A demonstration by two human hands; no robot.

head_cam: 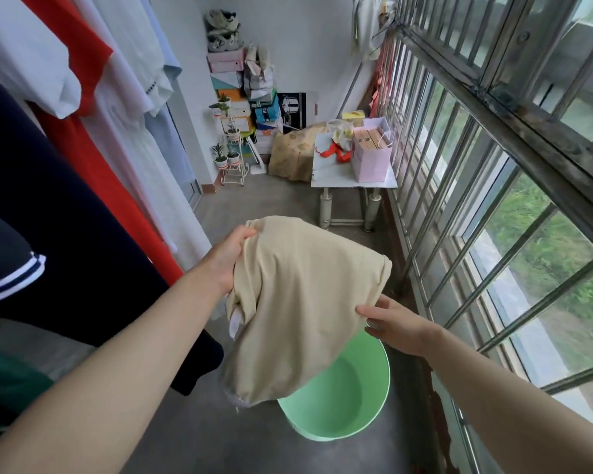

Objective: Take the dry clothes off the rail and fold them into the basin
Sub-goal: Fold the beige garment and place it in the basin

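Observation:
A beige garment (pixel 305 302), folded over into a thick pad, hangs in the air above the green basin (pixel 356 415) on the floor. My left hand (pixel 231 258) grips its upper left corner. My right hand (pixel 391 323) pinches its right edge lower down. The basin's visible inside holds nothing; the cloth covers its left part. Along the left hang more clothes: a navy one (pixel 48 217), a red one (pixel 93 148) and white ones (pixel 134 107).
A barred window (pixel 493 165) runs along the right. At the far end stand a small white table (pixel 339 179) with a pink bag (pixel 372 159), stacked boxes (pixel 233 83) and a plant stand (pixel 231 155). Grey concrete floor (pixel 261 206) lies between.

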